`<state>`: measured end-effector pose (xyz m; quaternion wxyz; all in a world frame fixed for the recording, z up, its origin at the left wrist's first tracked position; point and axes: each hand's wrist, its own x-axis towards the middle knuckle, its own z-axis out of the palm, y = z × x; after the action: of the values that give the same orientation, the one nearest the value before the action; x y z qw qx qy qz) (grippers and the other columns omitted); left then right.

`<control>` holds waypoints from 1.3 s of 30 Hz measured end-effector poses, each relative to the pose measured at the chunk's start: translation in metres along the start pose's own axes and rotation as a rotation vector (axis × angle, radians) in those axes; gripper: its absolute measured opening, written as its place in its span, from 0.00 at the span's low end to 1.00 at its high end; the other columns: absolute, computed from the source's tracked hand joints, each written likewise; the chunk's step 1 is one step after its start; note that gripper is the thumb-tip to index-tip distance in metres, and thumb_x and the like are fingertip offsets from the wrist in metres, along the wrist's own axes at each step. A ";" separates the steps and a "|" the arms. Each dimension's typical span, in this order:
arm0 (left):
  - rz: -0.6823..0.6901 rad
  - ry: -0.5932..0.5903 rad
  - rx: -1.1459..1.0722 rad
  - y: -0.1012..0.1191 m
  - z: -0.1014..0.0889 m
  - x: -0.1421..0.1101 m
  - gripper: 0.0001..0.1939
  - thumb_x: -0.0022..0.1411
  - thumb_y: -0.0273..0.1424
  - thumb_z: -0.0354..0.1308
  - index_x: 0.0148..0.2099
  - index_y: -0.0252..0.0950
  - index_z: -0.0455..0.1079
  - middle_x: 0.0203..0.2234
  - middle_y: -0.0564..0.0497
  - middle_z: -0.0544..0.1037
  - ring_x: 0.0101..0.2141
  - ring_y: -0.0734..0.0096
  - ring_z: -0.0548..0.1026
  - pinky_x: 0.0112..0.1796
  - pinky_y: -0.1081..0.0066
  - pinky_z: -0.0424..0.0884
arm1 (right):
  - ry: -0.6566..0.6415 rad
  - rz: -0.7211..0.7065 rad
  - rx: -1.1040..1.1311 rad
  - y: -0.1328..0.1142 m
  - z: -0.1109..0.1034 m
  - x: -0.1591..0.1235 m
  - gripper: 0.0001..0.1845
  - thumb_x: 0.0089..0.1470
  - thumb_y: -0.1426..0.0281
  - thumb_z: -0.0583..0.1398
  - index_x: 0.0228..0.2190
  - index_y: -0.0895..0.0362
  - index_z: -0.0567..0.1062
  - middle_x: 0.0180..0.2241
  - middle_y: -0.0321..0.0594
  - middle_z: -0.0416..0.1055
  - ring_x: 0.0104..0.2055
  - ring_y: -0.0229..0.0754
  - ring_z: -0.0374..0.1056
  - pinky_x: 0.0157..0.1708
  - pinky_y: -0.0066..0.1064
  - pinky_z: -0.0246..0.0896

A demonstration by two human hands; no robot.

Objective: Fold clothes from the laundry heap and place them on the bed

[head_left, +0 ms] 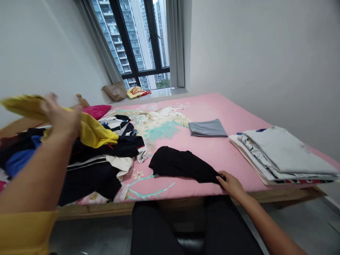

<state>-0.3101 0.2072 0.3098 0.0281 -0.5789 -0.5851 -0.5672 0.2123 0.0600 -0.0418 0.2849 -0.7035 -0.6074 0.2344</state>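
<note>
My left hand (62,118), smeared by motion, is closed on a yellow garment (97,131) and lifts it above the heap of clothes (90,180) on the left. Part of the yellow cloth trails over dark pieces in the heap. On the right, my right hand (231,185) pinches one narrow end of a black garment (183,163) between thumb and fingers. That black piece lies lengthwise near the front edge of the bed, and its exact kind cannot be made out.
A folded grey cloth (207,128) lies on the pink bedsheet (204,106). At the right stands a stack of folded clothes (289,152), white on top. Behind the heap are a bright pink pillow (97,111) and a brown bag (115,91). The wooden bed edge (95,211) runs before my knees.
</note>
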 end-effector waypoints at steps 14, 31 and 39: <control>-0.223 -0.727 0.175 -0.068 0.160 -0.309 0.16 0.51 0.34 0.57 0.42 0.34 0.71 0.44 0.41 0.75 0.48 0.55 0.69 0.49 0.58 0.63 | 0.173 0.130 0.387 -0.018 -0.031 -0.070 0.25 0.45 0.51 0.58 0.35 0.57 0.77 0.36 0.42 0.75 0.41 0.49 0.70 0.44 0.36 0.63; -0.247 -0.678 -0.001 -0.041 0.104 -0.300 0.25 0.52 0.42 0.56 0.50 0.35 0.67 0.47 0.43 0.73 0.43 0.59 0.72 0.41 0.63 0.69 | -0.285 0.312 0.615 0.008 -0.028 -0.099 0.24 0.42 0.52 0.62 0.32 0.59 0.78 0.32 0.44 0.77 0.36 0.50 0.72 0.36 0.37 0.67; -0.135 -1.304 -0.433 0.142 0.129 -0.358 0.13 0.54 0.40 0.57 0.39 0.41 0.69 0.31 0.50 0.74 0.32 0.66 0.72 0.32 0.68 0.69 | -0.158 -0.022 0.742 -0.088 -0.087 -0.118 0.24 0.53 0.57 0.58 0.48 0.55 0.71 0.45 0.44 0.72 0.46 0.47 0.68 0.48 0.37 0.64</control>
<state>-0.0111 0.0214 0.1071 -0.4814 -0.7566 -0.3908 -0.2076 0.1896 -0.0576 0.0797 0.4749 -0.5258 -0.5090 0.4889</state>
